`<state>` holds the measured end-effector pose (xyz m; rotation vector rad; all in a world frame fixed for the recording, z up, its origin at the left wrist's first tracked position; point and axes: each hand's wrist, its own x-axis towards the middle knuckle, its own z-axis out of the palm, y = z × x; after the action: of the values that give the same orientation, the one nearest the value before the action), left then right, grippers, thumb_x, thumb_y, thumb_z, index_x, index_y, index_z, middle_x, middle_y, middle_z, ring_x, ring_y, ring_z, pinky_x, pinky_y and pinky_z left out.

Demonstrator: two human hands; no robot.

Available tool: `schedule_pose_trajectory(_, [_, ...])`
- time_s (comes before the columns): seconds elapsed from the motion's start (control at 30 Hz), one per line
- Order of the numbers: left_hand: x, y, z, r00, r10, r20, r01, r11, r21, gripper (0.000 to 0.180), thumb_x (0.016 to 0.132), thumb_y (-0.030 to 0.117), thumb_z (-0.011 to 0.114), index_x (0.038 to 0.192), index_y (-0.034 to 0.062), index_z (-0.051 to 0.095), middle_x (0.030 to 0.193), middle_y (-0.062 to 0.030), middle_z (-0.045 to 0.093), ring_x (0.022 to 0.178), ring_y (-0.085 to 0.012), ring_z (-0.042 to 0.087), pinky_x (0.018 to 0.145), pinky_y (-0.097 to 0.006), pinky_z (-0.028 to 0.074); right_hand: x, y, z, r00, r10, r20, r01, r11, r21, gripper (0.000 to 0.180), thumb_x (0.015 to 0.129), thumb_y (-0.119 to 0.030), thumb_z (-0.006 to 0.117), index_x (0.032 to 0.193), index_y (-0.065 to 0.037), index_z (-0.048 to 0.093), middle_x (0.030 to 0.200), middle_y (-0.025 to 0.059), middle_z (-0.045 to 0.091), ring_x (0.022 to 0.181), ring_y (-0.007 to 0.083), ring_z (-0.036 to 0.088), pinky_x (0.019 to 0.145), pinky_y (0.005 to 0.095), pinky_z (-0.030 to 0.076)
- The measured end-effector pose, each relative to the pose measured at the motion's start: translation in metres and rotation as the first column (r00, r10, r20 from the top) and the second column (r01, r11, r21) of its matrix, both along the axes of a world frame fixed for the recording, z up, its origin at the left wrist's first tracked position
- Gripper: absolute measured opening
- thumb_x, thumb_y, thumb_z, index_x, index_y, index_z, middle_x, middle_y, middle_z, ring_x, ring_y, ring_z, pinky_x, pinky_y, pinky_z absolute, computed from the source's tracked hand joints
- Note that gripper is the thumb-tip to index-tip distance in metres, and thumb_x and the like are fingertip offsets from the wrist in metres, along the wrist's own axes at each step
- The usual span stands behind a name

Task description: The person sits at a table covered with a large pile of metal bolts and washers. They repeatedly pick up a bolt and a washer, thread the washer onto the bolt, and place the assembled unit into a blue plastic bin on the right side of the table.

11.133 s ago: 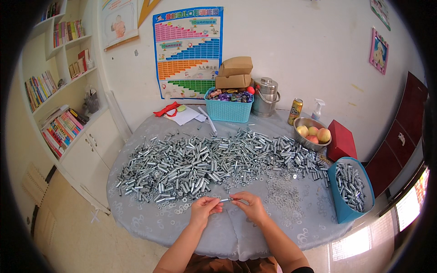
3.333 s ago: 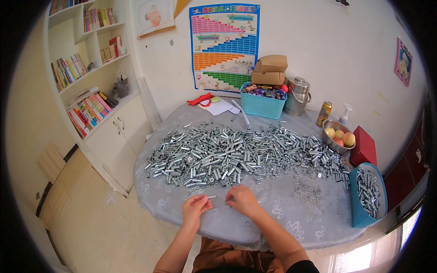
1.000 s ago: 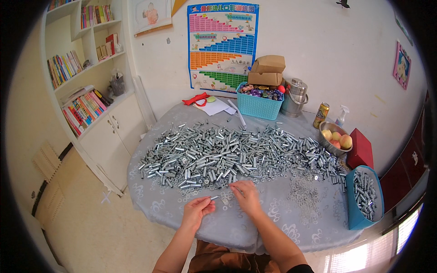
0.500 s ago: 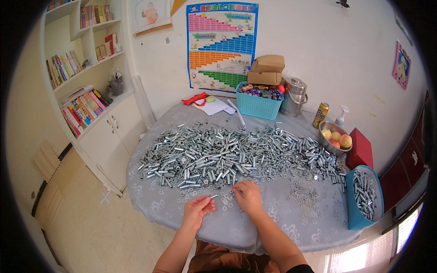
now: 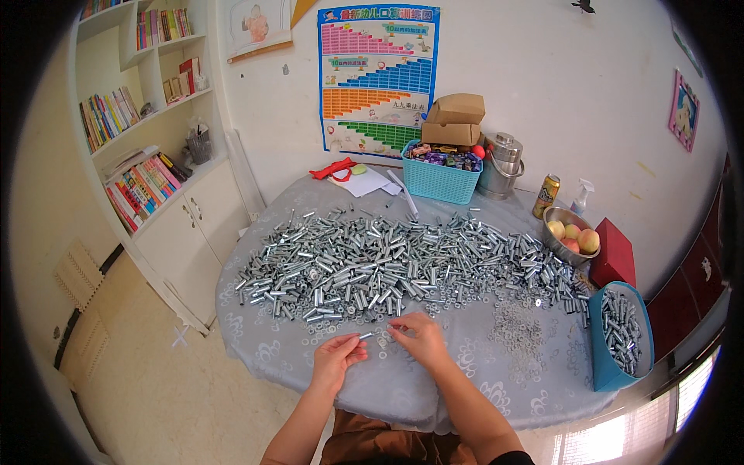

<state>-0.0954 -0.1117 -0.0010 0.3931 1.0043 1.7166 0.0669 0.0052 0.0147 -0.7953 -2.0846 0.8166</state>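
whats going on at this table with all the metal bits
Someone is handling small metal parts over a grey tablecloth. Their left hand holds a slim metal piece; the right hand is close by, its fingers bent, its grip too small to make out. Beyond the hands spreads a heap of metal parts. Small rings lie to the right, and a blue bin holds more metal parts.

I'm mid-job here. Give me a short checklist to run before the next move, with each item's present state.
1. Left hand grips a slim metal piece: ok.
2. Right hand apart from the left: ok.
3. Small part pinched in the right fingertips: cannot tell, too small.
4. No loose washers between the hands: not ok, at least one washer lies there.
5. Blue bin upright: ok.
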Motion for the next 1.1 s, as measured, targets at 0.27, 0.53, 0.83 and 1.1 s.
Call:
schedule_pose_trajectory(0.27, [-0.002,0.000,-0.001,1.000,0.009,0.024,-0.009,1.000,-0.004,0.016,0.082,0.005,0.059,0.093,-0.0063,0.059,0.083,-0.0159,0.063,0.068,-0.0219,0.063,0.065,-0.033,0.055,-0.007,-0.014,0.006,0.966,0.183,-0.183,-0.200,0.976,-0.083,0.020,0.078,-0.009,0.065,0.098,-0.007,0.066,0.095,0.0081,0.064,0.087,0.0190,0.056,0.077,0.0292,0.045])
schedule_pose_trajectory(0.53, [0.002,-0.002,-0.002,0.997,-0.023,-0.077,0.021,0.999,-0.026,0.015,0.083,0.003,0.059,0.094,-0.0068,0.059,0.083,-0.0163,0.063,0.068,-0.0218,0.063,0.065,-0.032,0.055,-0.005,-0.011,0.000,0.973,0.215,0.085,-0.207,0.974,-0.095,0.016,0.084,-0.017,0.057,0.093,-0.005,0.065,0.087,0.0119,0.064,0.083,0.0248,0.060,0.075,0.0332,0.045])
schedule_pose_trajectory(0.83, [0.003,0.000,-0.004,0.998,0.047,-0.044,-0.048,0.999,-0.005,0.015,0.083,0.002,0.057,0.095,-0.0074,0.058,0.084,-0.0163,0.063,0.069,-0.0213,0.063,0.066,-0.031,0.055,-0.005,-0.017,0.002,0.985,0.174,-0.012,-0.167,0.919,-0.358,0.032,0.090,-0.028,0.047,0.083,-0.003,0.064,0.076,0.0126,0.062,0.074,0.0270,0.060,0.068,0.0327,0.046])
schedule_pose_trajectory(1.1, [0.004,-0.001,-0.002,0.997,0.057,-0.046,-0.057,0.998,0.011,0.015,0.083,0.003,0.058,0.095,-0.0067,0.059,0.084,-0.0160,0.063,0.070,-0.0208,0.063,0.066,-0.030,0.055,-0.004,-0.017,0.002,0.984,0.176,-0.006,-0.169,0.933,-0.317,0.032,0.092,-0.029,0.045,0.096,-0.003,0.063,0.084,0.0115,0.063,0.075,0.0226,0.059,0.069,0.0305,0.046])
